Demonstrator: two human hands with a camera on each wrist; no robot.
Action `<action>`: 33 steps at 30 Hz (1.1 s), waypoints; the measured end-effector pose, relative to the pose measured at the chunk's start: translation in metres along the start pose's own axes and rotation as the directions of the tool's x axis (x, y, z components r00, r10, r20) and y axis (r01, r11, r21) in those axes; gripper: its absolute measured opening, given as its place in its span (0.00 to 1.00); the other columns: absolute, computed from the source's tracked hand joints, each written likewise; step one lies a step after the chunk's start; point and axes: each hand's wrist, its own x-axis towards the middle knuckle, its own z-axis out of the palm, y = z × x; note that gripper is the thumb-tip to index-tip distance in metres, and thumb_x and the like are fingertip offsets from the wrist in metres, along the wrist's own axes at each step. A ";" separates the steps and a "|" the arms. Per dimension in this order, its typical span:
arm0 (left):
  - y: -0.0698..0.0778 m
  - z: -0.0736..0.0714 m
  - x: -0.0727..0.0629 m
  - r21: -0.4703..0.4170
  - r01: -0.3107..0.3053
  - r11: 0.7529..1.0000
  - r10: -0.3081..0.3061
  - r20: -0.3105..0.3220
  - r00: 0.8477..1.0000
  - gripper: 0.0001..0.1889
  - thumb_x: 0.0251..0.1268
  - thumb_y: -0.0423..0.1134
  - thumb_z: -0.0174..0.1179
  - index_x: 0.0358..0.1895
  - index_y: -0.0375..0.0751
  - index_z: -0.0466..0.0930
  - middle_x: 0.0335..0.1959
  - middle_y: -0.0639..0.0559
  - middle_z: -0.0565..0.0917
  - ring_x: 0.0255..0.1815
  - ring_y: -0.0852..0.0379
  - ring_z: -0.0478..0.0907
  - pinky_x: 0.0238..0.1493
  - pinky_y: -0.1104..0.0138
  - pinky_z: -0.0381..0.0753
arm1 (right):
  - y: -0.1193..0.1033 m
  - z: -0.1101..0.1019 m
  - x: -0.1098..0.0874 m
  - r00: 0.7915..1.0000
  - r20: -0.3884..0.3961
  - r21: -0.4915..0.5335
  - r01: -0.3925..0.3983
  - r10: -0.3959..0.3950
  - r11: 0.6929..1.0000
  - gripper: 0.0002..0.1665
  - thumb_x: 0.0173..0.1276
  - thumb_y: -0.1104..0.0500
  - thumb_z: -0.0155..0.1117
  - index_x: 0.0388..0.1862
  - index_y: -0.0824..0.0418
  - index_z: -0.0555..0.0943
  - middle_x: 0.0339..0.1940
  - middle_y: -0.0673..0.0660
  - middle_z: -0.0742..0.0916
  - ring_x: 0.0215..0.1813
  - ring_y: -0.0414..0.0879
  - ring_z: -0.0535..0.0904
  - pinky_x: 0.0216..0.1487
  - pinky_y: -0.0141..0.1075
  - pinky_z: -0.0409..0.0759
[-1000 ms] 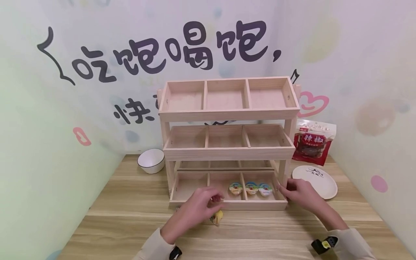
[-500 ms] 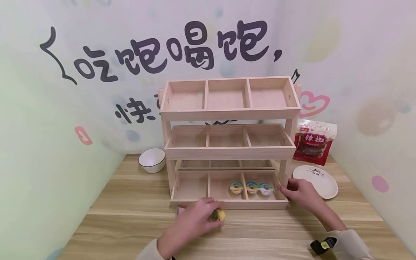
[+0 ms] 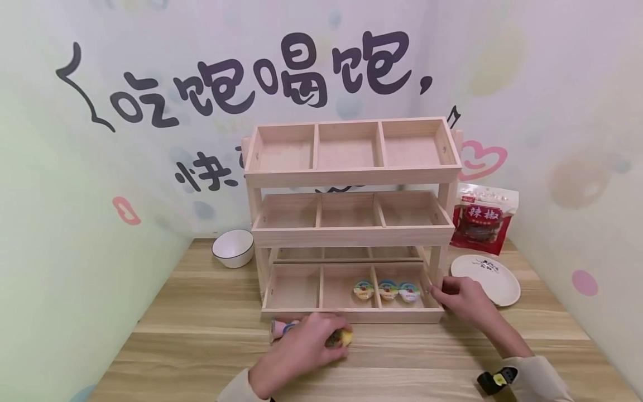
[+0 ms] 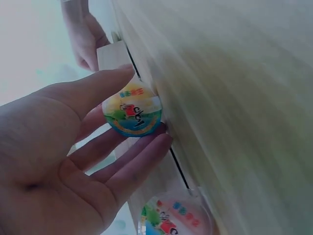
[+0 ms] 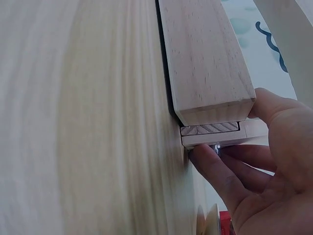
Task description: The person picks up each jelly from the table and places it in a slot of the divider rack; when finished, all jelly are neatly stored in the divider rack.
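Observation:
My left hand [image 3: 303, 343] is at the table in front of the wooden three-tier rack [image 3: 351, 177], its thumb and fingers around a yellow jelly cup [image 4: 132, 110]. A pink jelly cup [image 3: 279, 329] lies on the table by that hand, partly hidden behind it. At the rack's lower right corner, my right hand [image 3: 467, 301] pinches the end of the bottom tray [image 5: 210, 73] between thumb and fingers. Inside this tray, one jelly cup [image 3: 364, 290] sits in the middle compartment, and two jelly cups [image 3: 388, 290] are side by side in the right one.
A white bowl [image 3: 233, 249] stands left of the rack. To the right lie a white plate [image 3: 494, 285] and an upright red-and-white food bag [image 3: 481, 220]. Patterned walls [image 3: 75, 268] enclose the wooden table [image 3: 201, 368] at the back and sides.
My left hand has come down from the tray's front edge to the yellow jelly cup and taken hold of it, shifting slightly right. The right hand stays at the tray's end.

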 end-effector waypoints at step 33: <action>-0.012 -0.019 0.020 -0.106 -0.167 0.980 0.170 0.023 0.985 0.20 0.67 0.40 0.76 0.61 0.46 0.88 0.55 0.57 0.90 0.58 0.64 0.84 0.63 0.69 0.83 | 0.003 0.002 0.001 0.999 -0.026 -0.027 0.018 -0.019 0.999 0.18 0.77 0.47 0.71 0.50 0.61 0.91 0.40 0.55 0.92 0.38 0.47 0.79 0.32 0.32 0.78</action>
